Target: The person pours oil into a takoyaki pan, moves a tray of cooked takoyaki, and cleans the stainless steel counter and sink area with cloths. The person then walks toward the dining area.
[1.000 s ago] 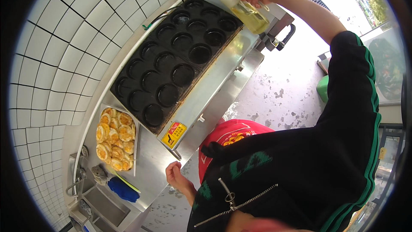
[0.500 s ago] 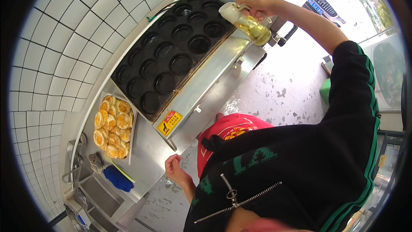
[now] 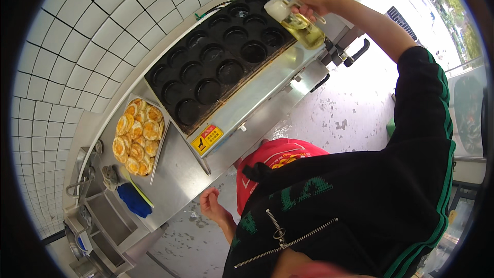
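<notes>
Jug of yellow liquid (image 3: 302, 27) tilts in the grasp of the right hand (image 3: 312, 5), its white top toward the far corner of a black griddle (image 3: 210, 78) with round wells. The left hand (image 3: 213, 207) hangs near the edge of the steel bench (image 3: 180, 185), fingers curled; whether they close fully cannot be told. Just beyond the griddle's near end, golden-topped rounds (image 3: 136, 136) fill a tray (image 3: 160, 153), near a blue cloth (image 3: 135, 200).

You get bright daylight from the far right, where the floor (image 3: 373, 80) burns out to white. Glare streaks the steel front panel (image 3: 262, 87), the wall tiles (image 3: 98, 36) bow with the fisheye (black swallows the corners), and the pink patch (image 3: 324, 270) nearest you is blurred.
</notes>
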The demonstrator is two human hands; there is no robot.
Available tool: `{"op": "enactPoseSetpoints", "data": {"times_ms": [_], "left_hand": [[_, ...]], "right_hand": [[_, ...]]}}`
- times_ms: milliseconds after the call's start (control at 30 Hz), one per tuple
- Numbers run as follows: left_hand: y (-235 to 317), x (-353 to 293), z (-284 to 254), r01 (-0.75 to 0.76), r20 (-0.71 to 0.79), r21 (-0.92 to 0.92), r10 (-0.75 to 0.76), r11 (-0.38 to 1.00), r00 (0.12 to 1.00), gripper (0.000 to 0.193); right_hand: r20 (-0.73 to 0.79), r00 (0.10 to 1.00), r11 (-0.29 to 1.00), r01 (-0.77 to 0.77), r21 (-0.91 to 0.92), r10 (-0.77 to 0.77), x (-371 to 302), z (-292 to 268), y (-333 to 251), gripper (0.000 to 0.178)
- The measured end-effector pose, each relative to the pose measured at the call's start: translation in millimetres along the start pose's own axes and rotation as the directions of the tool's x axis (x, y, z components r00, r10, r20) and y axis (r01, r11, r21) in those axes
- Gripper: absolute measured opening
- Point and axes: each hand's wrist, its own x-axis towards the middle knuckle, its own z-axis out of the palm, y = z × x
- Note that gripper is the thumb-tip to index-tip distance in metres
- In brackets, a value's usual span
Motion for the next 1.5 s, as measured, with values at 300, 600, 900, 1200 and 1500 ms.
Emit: {"op": "enactPoseSetpoints", "data": {"times_ms": [300,600,900,1200,1500], "left_hand": [[3,-6,-10,-0.021,-0.06,0.002,0.021,1.0,0.998,0.007],[3,-16,-14,-0.013,-0.119,0.014,0.014,1.0,0.993,0.007],[8,-22,-14,0.03,-0.214,-0.025,-0.034,0.999,0.976,0.006],[4,-3,-25,0.025,-0.179,0.033,-0.019,0.999,0.984,0.007],[9,40,-41,0.023,-0.036,0.062,-0.021,0.998,0.999,0.009]], "right_hand": [[-0.113,0.965,0.941,0.198,-0.276,-0.236,24,17,-47,0.045],[0.046,0.993,0.976,0.119,-0.184,-0.112,129,-17,-91,0.042],[0.051,0.99,0.992,0.129,-0.016,-0.128,179,-51,-97,0.039],[-0.157,0.982,0.978,0.072,-0.197,-0.104,112,-19,-76,0.045],[0.16,0.848,0.799,0.529,-0.286,-0.505,41,102,-105,0.04]]}}
